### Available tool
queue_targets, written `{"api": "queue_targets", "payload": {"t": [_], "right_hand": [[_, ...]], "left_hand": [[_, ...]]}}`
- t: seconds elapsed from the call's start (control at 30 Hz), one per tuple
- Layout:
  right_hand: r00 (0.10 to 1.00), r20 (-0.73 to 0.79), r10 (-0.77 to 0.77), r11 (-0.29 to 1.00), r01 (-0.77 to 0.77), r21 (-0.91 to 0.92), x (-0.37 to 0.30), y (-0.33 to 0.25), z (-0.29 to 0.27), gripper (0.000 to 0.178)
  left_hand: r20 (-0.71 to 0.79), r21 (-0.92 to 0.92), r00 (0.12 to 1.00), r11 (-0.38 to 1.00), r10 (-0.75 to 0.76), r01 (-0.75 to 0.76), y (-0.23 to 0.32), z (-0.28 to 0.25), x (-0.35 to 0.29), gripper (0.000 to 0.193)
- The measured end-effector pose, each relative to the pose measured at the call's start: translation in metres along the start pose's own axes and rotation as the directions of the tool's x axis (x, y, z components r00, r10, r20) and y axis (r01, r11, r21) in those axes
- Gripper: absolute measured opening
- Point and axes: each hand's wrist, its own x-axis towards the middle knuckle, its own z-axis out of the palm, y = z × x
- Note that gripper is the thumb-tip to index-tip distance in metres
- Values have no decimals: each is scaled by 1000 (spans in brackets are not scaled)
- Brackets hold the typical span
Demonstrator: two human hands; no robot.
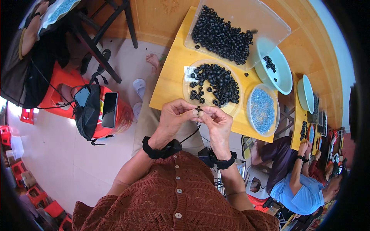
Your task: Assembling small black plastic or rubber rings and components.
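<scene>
My left hand (pixel 178 114) and my right hand (pixel 216 121) meet at the near edge of the yellow table (pixel 169 82). Between their fingertips they pinch a small black ring-shaped part (pixel 198 109), mostly covered by the thumbs. Just beyond lies a round clear tray (pixel 187 91) with many loose black ring-shaped parts (pixel 223 82) in it. To its right stands a round clear tub of small pale-blue pieces (pixel 263 109), too fine to make out singly.
A clear bin (pixel 266 23) of black parts stands at the back, beside a pale-green basin (pixel 283 77) holding a few. On the left, a phone (pixel 110 109) and black bag (pixel 88 111) rest on a red stool (pixel 125 117). A person in blue (pixel 298 192) works at right.
</scene>
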Motion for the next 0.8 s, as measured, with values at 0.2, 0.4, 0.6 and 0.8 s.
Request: {"api": "queue_targets", "payload": {"t": [0.2, 0.4, 0.6, 0.8], "right_hand": [[970, 18, -242, 958, 242, -157, -7, 1, 9, 22], [941, -17, -338, 846, 296, -445, -8, 7, 12, 27], [854, 100, -510, 547, 412, -729, -9, 10, 14, 32], [796, 197, -572, 341, 449, -826, -6, 17, 18, 33]], "left_hand": [[-33, -4, 999, 1000, 2, -2, 0, -1, -1, 11], [-110, -143, 991, 988, -76, 59, -3, 4, -5, 9], [-159, -94, 985, 994, -64, 50, -10, 4, -6, 8], [-210, -21, 976, 999, -51, 47, -9, 11, -9, 6]]}}
